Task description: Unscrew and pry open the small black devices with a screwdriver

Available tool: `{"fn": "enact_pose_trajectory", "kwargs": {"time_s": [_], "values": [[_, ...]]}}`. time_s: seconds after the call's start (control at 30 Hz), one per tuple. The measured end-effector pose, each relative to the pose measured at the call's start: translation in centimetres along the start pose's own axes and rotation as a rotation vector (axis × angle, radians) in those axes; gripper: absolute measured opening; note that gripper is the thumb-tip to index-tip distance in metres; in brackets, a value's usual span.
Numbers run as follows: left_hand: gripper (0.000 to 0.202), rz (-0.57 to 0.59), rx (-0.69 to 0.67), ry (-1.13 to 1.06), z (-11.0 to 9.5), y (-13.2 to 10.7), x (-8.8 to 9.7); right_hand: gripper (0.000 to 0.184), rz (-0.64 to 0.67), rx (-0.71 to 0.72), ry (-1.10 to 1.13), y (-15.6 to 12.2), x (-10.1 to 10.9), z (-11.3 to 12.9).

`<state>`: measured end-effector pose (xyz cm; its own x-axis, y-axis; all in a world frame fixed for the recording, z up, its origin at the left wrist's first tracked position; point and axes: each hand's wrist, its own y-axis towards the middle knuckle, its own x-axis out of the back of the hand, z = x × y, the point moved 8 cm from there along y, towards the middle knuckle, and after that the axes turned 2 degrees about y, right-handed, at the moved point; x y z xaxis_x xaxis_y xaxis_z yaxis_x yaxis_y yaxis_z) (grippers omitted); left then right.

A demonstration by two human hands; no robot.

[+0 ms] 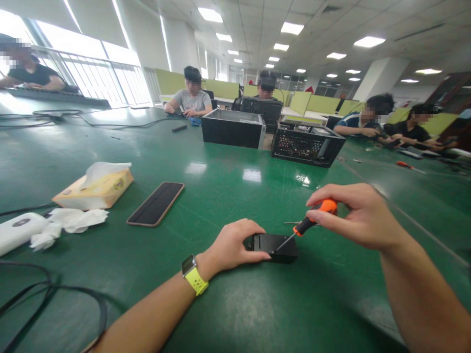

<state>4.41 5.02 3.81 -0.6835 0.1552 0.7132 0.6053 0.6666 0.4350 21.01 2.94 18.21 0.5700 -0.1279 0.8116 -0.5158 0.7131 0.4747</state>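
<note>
Left hand [235, 244] curled around the near-left end of a small black box [274, 246], thumb and fingers gripping it flat against the green table [228, 186]. A yellow-strapped watch [194, 275] sits on that wrist. Right hand [355, 213] pinched closed on the orange handle of a screwdriver [308, 223]; shaft slants down and left, tip resting on the box's top face. Box lies near the table's front edge, between the two forearms.

Left of the hands: a dark phone [156, 203] lying flat, a tissue box [93, 189] beyond it, crumpled tissues [71, 221] beside a white device [18, 231]. Black cable [55, 294] loops at near left. Farther back, two open black computer cases [307, 143]. Other people sit around the table's far sides.
</note>
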Motion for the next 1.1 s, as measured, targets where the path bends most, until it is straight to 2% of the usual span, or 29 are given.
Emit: {"fn": "enact_pose_trajectory", "kwargs": {"time_s": [0.77,0.93,1.1], "values": [[0.043,-0.006,-0.012,0.004,-0.3,0.2,0.0,0.02,0.013,0.002,0.002,0.0,-0.1,-0.4],[0.043,-0.008,-0.018,0.004,-0.4,0.1,0.1,0.016,0.013,0.094,0.067,0.1,0.0,0.4],[0.042,0.001,-0.003,0.011,-0.2,0.2,0.1,0.023,0.045,0.056,0.162,-0.2,0.0,0.6]]}}
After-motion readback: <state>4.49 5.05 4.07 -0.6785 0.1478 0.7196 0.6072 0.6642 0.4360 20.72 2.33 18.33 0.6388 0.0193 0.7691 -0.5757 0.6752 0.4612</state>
